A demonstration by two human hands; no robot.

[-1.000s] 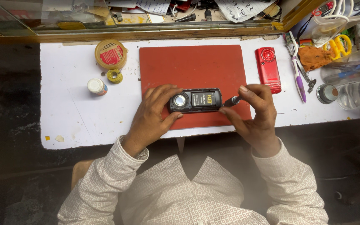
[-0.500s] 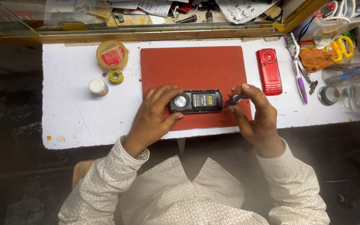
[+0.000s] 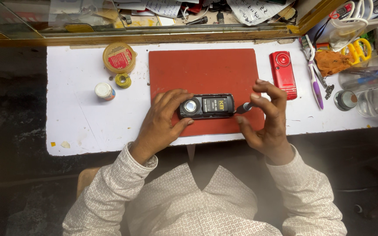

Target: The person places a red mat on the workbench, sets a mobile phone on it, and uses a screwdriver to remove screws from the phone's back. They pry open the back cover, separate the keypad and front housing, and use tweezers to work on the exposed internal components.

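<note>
A small repair workbench: red work mat (image 3: 204, 70) under the hands, solder tin (image 3: 119, 57) left, tools beyond.

Right hand (image 3: 265, 116) fingers lifted and spread more; small dark tool (image 3: 243, 108) tip now at end of black phone (image 3: 207, 106)

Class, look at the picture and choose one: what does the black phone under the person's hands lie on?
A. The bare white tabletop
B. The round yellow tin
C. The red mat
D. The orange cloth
C: the black phone lies on the red mat, steadied by the left hand, while the right hand holds a small dark tool at its end.
</note>
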